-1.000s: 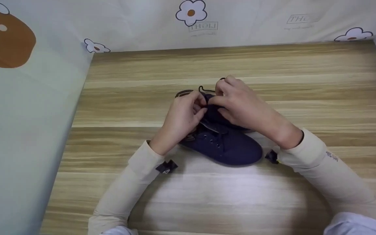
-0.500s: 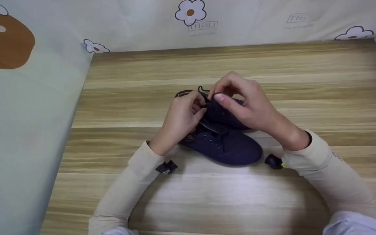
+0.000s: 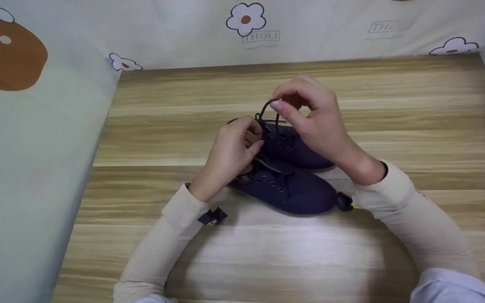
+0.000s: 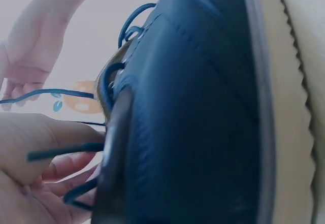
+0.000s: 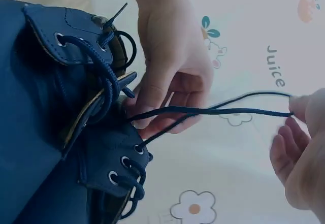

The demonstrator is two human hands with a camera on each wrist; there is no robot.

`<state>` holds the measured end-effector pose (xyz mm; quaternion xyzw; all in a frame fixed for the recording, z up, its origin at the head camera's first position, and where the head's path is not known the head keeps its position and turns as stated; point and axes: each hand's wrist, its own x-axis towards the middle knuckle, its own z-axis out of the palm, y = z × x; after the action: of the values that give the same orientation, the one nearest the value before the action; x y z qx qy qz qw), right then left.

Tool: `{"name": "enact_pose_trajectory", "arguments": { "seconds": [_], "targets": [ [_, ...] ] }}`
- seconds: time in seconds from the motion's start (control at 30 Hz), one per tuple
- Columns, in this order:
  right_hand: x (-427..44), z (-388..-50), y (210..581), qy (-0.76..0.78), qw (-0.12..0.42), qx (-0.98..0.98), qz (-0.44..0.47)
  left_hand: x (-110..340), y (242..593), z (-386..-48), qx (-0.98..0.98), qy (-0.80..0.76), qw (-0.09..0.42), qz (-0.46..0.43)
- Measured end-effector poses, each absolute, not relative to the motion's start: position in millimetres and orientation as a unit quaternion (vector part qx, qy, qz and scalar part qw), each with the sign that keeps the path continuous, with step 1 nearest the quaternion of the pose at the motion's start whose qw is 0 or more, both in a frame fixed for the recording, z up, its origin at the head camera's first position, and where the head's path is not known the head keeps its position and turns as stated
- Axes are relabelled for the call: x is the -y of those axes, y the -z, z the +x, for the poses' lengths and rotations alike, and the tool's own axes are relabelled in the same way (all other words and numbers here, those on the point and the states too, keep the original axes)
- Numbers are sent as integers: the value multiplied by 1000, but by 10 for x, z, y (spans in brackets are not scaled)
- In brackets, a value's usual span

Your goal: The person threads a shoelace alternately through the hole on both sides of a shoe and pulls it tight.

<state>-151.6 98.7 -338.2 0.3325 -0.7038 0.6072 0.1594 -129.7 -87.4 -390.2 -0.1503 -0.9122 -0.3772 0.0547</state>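
Two dark navy lace-up shoes lie side by side on the table, toes to the right in the head view: a near shoe point(image 3: 301, 195) and a far shoe point(image 3: 297, 151). My left hand point(image 3: 235, 145) pinches the far shoe at its eyelet flap point(image 5: 109, 155), with fingers curled; exactly what lies beneath the fingertips is partly hidden. Above that shoe, my right hand point(image 3: 318, 111) pinches a dark shoelace point(image 5: 233, 110) between thumb and fingers. The lace forms a long loop from an eyelet point(image 5: 139, 148) up to the right hand and back toward the left fingers.
A wood-grain table point(image 3: 175, 109) lies under the shoes. Patterned pale sheeting point(image 3: 183, 33) stands along the back and left. Small dark wrist devices hang at both cuffs, one point(image 3: 213, 216) on the left and one point(image 3: 344, 202) touching the near shoe's toe in view.
My right hand has moved from down at the far shoe's eyelets to above it, drawing the shoelace up into a loop. My left hand has stayed nearly still.
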Motion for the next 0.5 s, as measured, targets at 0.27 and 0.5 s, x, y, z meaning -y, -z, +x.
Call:
{"name": "enact_pose_trajectory", "arguments": {
  "seconds": [0.27,0.5],
  "targets": [
    [-856,-1577,3329,-614,126,696,351,1007,3839,-1308,929,331,117,-115],
    [-802,-1600,3314,-573,143,710,382,1056,3830,-1319,930,323,133,-114]
  ]
}}
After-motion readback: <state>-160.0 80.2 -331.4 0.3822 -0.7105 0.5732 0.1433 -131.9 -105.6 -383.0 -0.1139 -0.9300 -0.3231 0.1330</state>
